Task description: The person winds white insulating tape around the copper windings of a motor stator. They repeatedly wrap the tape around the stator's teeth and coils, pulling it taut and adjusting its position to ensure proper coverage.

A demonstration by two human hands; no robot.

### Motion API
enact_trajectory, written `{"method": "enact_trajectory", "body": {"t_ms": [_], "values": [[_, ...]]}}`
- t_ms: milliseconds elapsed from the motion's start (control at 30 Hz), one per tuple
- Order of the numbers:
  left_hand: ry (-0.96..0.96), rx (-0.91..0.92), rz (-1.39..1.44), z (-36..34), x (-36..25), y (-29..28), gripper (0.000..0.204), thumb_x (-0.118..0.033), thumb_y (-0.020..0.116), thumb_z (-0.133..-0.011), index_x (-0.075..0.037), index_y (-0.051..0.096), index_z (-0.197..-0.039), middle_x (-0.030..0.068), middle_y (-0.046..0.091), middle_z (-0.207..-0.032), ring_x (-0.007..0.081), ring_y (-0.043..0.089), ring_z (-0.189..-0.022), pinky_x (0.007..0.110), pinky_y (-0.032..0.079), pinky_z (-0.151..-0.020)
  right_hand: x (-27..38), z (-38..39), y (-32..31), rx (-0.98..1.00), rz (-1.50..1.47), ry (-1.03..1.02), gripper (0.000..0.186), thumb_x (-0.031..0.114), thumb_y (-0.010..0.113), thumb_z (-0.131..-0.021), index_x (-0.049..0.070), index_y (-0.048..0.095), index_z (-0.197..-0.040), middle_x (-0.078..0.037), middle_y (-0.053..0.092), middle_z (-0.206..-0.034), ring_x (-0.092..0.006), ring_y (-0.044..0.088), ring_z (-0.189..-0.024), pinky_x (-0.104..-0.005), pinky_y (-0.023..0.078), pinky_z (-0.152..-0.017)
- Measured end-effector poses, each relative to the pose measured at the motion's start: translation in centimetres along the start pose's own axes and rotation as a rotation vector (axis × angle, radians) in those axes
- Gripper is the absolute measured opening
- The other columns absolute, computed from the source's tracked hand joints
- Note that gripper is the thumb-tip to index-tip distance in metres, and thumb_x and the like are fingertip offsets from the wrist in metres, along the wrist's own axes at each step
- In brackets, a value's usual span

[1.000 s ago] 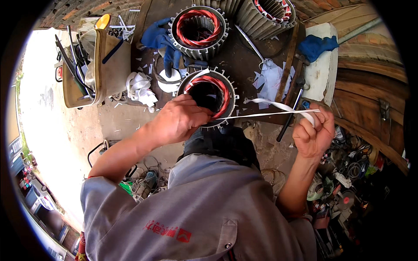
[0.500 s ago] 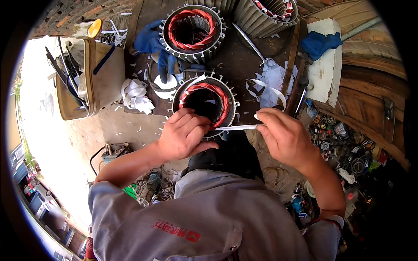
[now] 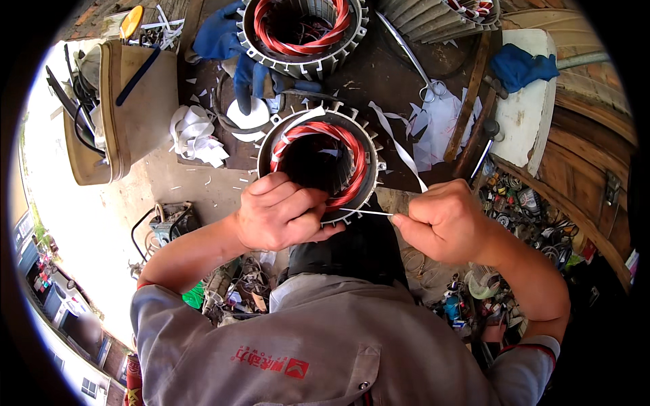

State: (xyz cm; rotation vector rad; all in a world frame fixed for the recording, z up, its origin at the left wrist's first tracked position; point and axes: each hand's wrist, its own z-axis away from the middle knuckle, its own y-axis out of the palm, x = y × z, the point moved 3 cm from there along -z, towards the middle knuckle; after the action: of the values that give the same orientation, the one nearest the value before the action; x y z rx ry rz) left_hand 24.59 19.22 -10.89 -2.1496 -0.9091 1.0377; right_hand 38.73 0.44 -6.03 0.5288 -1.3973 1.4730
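Observation:
A ribbed motor stator [image 3: 372, 160] stands upright at the table's near edge, with a ring of red winding [image 3: 355, 157] inside its toothed rim. My left hand [image 3: 281, 211] is closed at the near left of this ring, its fingers curled over the winding; what lies under the fingertips is hidden. White lacing tape [image 3: 365, 212] runs taut from the winding to my right hand [image 3: 441, 222], a closed fist off to the right. The tape's loose tail [image 3: 399, 145] trails from the fist back onto the table.
Behind stands a second stator [image 3: 332, 66], and a third [image 3: 433, 20] lies at the far right. Scissors [image 3: 428, 82] rest by white paper scraps [image 3: 440, 125]. Blue gloves [image 3: 247, 71], a tape heap [image 3: 196, 135] and a bucket of tools [image 3: 145, 101] are leftward.
My right hand has moved slightly right and down and closed into a fist, drawing the tape into a thin, taut line. My left hand stays at the winding. The whole view has shifted a little.

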Motion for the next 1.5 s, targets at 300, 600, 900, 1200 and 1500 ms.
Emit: {"method": "enact_trajectory", "body": {"t_ms": [300, 600, 900, 1200, 1500], "values": [[-0.017, 0.031, 0.020, -0.6, -0.7, -0.5, 0.041, -0.036, 0.086, -0.065, -0.011, 0.055, -0.072, 0.0032, 0.065, -0.084, 0.0197, 0.057, -0.068, 0.032, 0.042, -0.065, 2.0, 3.3, 1.5, -0.396, 0.076, 0.068, 0.016, 0.010, 0.071, -0.087, 0.001, 0.059, -0.083, -0.012, 0.061, -0.076, -0.0270, 0.058, -0.058, -0.0379, 0.045, -0.052], [-0.501, -0.107, -0.070, -3.7, -6.7, -1.0, 0.032, -0.009, 0.069, -0.084, -0.003, 0.062, -0.115, 0.0061, 0.068, -0.088, 0.0244, 0.064, -0.086, 0.050, 0.039, -0.104, 9.9, 11.5, 0.9, -0.471, -0.245, -0.418, 0.018, 0.012, 0.075, -0.084, 0.003, 0.060, -0.089, -0.013, 0.069, -0.090, -0.0262, 0.062, -0.073, -0.0372, 0.049, -0.066], [-0.730, -0.697, 0.024, 2.0, -12.9, -7.7, 0.016, -0.012, 0.053, -0.101, 0.001, 0.059, -0.108, -0.0014, 0.051, -0.063, 0.0087, 0.049, -0.061, 0.045, 0.034, -0.108, 6.6, 15.3, -1.9, 0.022, -0.062, -0.171, 0.016, 0.015, 0.076, -0.083, 0.005, 0.064, -0.080, -0.008, 0.061, -0.071, -0.0269, 0.059, -0.061, -0.0370, 0.046, -0.056], [-0.916, -0.918, 0.206, 6.9, -13.1, -8.1, 0.022, -0.016, 0.055, -0.102, 0.004, 0.059, -0.111, 0.0008, 0.054, -0.073, 0.0053, 0.044, -0.062, 0.018, 0.036, -0.059, -4.1, 15.9, -3.9, -0.097, 0.057, 0.142, 0.006, 0.001, 0.067, -0.087, -0.002, 0.068, -0.092, -0.012, 0.064, -0.076, -0.0262, 0.064, -0.068, -0.0340, 0.049, -0.062], [-1.092, -0.808, 0.765, 8.6, -11.8, -8.5, 0.021, -0.018, 0.062, -0.097, 0.002, 0.065, -0.096, 0.0032, 0.058, -0.077, 0.0083, 0.047, -0.064, 0.023, 0.041, -0.065, -1.4, 9.9, -1.4, -0.396, -0.755, 0.133, 0.014, 0.007, 0.058, -0.098, -0.004, 0.064, -0.104, -0.015, 0.070, -0.092, -0.0173, 0.066, -0.072, -0.0298, 0.054, -0.066]]}}
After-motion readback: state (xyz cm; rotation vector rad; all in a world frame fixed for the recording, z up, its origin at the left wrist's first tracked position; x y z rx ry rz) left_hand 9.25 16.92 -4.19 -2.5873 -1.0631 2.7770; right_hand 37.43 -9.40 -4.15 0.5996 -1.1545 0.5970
